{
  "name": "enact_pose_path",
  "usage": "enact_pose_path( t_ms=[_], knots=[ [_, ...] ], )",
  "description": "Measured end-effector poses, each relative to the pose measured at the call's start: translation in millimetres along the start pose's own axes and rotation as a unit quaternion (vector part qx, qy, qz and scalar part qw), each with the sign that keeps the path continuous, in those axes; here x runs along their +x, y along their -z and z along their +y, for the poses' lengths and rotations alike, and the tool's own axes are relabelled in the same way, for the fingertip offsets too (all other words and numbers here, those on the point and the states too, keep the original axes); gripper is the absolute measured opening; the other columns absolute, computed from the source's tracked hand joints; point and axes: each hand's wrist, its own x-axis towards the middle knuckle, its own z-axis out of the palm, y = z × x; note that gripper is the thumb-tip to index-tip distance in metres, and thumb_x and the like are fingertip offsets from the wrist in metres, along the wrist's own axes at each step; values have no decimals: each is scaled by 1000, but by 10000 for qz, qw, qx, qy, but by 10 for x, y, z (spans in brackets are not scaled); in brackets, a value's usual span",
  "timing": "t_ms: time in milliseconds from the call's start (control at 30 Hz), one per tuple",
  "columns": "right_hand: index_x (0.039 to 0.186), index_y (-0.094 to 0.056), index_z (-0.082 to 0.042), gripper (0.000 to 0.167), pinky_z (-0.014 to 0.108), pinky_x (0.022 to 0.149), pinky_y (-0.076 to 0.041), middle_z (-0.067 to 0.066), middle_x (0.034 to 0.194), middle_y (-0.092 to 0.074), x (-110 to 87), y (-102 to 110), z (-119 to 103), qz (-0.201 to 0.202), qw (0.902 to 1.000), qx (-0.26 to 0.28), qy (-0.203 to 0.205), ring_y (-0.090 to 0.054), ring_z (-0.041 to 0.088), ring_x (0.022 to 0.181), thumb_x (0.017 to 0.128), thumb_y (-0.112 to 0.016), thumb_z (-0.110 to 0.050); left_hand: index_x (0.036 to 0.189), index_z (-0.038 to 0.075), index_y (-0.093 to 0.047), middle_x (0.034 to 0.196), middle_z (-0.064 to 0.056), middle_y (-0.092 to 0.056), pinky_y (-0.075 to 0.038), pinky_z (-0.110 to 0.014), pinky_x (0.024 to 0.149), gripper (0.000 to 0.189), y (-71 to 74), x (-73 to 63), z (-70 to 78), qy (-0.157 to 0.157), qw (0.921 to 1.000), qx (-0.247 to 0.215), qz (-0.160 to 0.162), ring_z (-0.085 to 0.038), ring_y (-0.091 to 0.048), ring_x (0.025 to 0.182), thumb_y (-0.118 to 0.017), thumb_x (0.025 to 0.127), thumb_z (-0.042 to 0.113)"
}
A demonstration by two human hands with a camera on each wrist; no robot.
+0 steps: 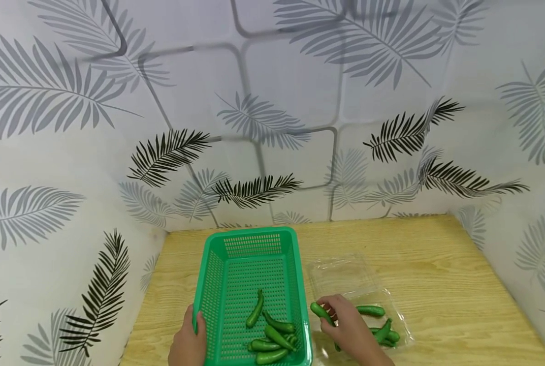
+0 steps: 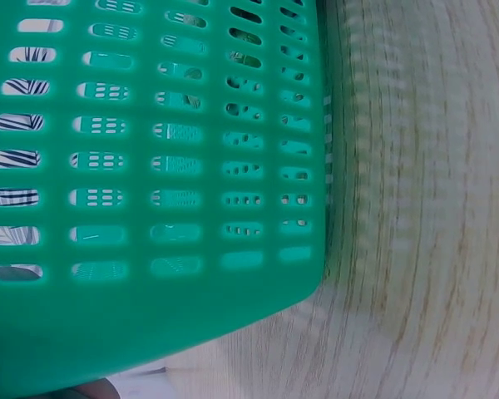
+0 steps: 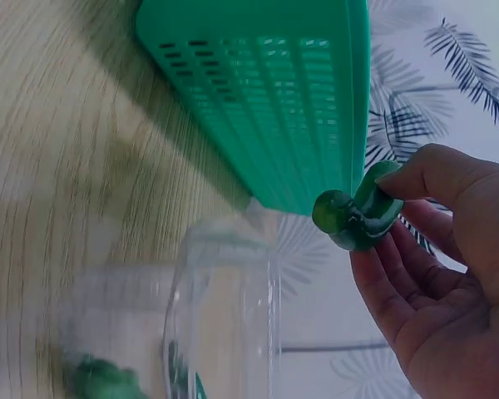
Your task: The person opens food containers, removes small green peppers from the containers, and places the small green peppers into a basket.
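My left hand (image 1: 188,339) grips the left rim of a green plastic basket (image 1: 292,254), whose slotted wall (image 2: 150,307) fills much of the left wrist view. Several green peppers (image 1: 276,335) lie in the near part of the basket. Just off its right side, my right hand (image 1: 345,325) pinches a shiny, curved green pepper (image 3: 368,214) between thumb and fingers. Beneath and right of that hand, more green peppers (image 1: 384,331) lie in a clear plastic clamshell box (image 1: 397,310) with its lid (image 1: 343,274) folded back.
Everything stands on a wood-grain table (image 1: 441,284). Behind and at both sides rise pale walls (image 1: 290,91) with a leaf pattern. The basket's raised right wall stands between the clear box and the peppers inside the basket.
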Motion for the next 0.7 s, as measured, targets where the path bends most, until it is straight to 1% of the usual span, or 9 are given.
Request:
enact_pose_path(
  t_ms=[267, 367, 533, 700],
  knots=[
    [109, -60, -12, 28, 28, 63, -49, -4, 92, -52, 26, -136, -193, -19, 9978, -98, 659, -52, 6, 75, 83, -64, -3, 140, 12, -32, 79, -17, -65, -39, -37, 41, 61, 7, 0, 11, 35, 10000, 17, 0, -21, -56, 50, -24, 97, 54],
    [109, -61, -13, 29, 27, 63, -49, -5, 93, -51, 38, -171, -256, -39, 9970, -81, 766, -51, 6, 76, 82, -65, -3, 140, 11, -33, 78, -16, -64, -39, -37, 40, 60, 12, -5, 15, 23, 10000, 0, 4, -21, -55, 49, -25, 98, 53],
    [110, -61, -16, 30, 22, 62, -45, -7, 93, -50, 71, -242, -332, -191, 9958, -79, 887, -46, 5, 74, 83, -65, -5, 140, 12, -32, 70, -10, -62, -38, -36, 39, 59, 13, -5, 13, 19, 10000, -11, -50, -20, -54, 47, -24, 98, 53],
    [111, -61, -16, 29, 19, 61, -41, -8, 94, -51, 98, -318, -406, -255, 9920, -180, 1221, -43, 4, 73, 83, -65, -5, 139, 14, -32, 69, -10, -61, -38, -36, 39, 59, -4, 5, 1, 38, 10000, 13, -62, -20, -54, 47, -23, 97, 55]
  ],
)
